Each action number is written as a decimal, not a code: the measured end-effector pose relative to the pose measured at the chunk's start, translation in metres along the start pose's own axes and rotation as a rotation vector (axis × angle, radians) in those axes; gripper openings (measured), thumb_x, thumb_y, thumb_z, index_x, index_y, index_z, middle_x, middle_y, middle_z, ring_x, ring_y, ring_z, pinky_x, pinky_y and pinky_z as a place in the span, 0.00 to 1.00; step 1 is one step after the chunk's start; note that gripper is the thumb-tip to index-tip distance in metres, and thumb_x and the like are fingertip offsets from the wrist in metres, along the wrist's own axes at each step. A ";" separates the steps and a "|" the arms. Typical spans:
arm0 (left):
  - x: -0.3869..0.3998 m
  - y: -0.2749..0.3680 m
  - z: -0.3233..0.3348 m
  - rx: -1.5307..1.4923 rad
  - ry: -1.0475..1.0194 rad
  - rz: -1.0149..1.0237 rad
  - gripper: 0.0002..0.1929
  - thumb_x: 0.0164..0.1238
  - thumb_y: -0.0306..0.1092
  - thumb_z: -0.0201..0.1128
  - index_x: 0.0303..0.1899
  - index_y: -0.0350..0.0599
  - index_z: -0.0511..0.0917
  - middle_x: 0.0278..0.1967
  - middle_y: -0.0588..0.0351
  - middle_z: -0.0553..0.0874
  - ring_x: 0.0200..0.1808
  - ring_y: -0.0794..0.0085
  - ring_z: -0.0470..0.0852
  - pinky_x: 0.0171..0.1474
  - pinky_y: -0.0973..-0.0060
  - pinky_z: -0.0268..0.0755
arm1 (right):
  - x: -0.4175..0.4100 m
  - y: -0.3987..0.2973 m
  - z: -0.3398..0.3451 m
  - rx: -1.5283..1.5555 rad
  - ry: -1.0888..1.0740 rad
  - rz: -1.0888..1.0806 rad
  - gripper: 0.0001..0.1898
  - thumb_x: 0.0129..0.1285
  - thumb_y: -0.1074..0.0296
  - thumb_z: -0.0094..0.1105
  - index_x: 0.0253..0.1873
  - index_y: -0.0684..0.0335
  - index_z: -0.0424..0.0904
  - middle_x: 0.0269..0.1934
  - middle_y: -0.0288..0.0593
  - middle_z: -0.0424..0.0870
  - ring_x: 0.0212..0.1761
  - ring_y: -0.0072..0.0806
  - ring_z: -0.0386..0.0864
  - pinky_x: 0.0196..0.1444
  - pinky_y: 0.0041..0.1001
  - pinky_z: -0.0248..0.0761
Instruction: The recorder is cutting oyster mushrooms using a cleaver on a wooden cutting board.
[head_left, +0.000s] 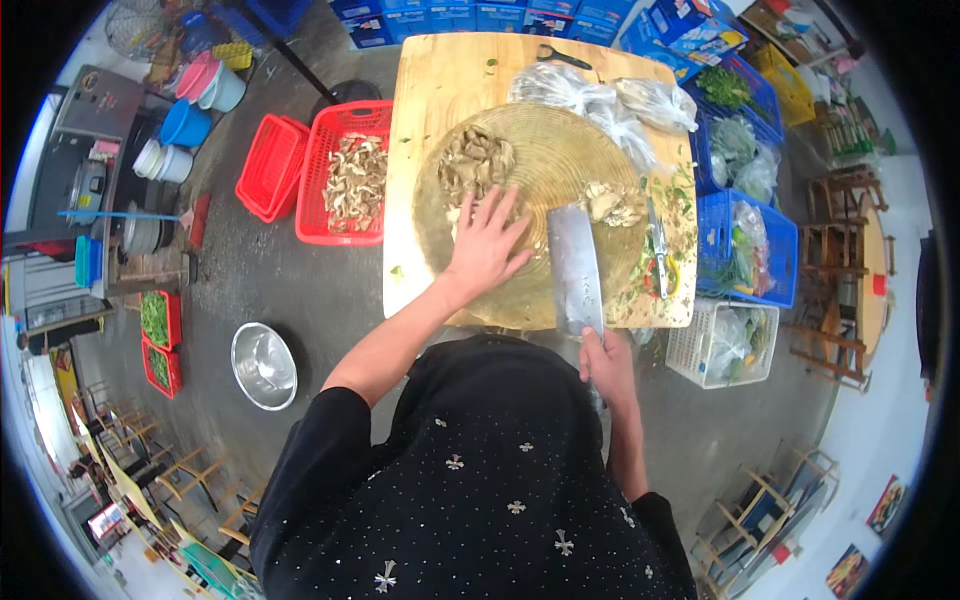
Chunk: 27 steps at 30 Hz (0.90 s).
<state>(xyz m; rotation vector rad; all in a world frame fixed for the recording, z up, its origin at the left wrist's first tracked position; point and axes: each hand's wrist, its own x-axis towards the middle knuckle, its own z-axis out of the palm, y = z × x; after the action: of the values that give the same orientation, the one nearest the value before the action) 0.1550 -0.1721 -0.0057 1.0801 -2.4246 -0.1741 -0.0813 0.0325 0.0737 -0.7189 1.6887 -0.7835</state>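
Note:
My left hand (490, 240) lies with spread fingers over pale mushroom pieces on the round wooden chopping block (540, 142); what is under the palm is hidden. Just beyond its fingertips sits a heap of grey-brown oyster mushrooms (474, 159). In my right hand (609, 367) is the handle of a broad cleaver (577, 262), its blade over the block's near part. A smaller mushroom cluster (613, 203) rests to the right of the blade. Cut mushroom strips (356, 180) fill part of a red plastic basket (306, 217) left of the table.
Plastic bags (559, 88) and a black-handled peeler or similar tool (562, 56) lie on the wooden table (427, 67). Scissors (659, 251) lie among leaf scraps at its right. Blue crates (784, 259) and a white crate (720, 306) flank it; a steel bowl (264, 366) stands on the floor.

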 end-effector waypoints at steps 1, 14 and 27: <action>0.000 -0.009 0.004 -0.022 -0.012 0.014 0.24 0.80 0.51 0.76 0.71 0.56 0.87 0.82 0.46 0.81 0.82 0.46 0.76 0.90 0.37 0.57 | -0.004 0.001 0.008 -0.001 0.004 0.021 0.21 0.93 0.58 0.61 0.38 0.61 0.79 0.25 0.32 0.79 0.21 0.19 0.77 0.26 0.28 0.69; -0.012 -0.053 0.002 -0.150 -0.078 0.263 0.15 0.75 0.38 0.79 0.59 0.54 0.91 0.71 0.56 0.89 0.76 0.55 0.84 0.90 0.35 0.60 | -0.072 0.013 0.009 0.051 0.259 0.117 0.23 0.92 0.56 0.62 0.36 0.61 0.80 0.25 0.31 0.81 0.23 0.18 0.78 0.27 0.26 0.69; 0.079 0.046 -0.009 -0.186 0.007 -0.085 0.12 0.86 0.42 0.73 0.59 0.49 0.95 0.62 0.52 0.96 0.72 0.53 0.90 0.90 0.30 0.53 | -0.046 0.045 -0.090 0.226 0.246 0.034 0.22 0.93 0.56 0.61 0.38 0.62 0.80 0.25 0.33 0.82 0.22 0.19 0.78 0.27 0.27 0.69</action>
<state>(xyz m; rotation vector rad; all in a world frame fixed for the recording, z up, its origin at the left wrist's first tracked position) 0.0833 -0.1982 0.0456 1.0962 -2.3048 -0.4142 -0.1612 0.1082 0.0814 -0.4500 1.7892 -1.0532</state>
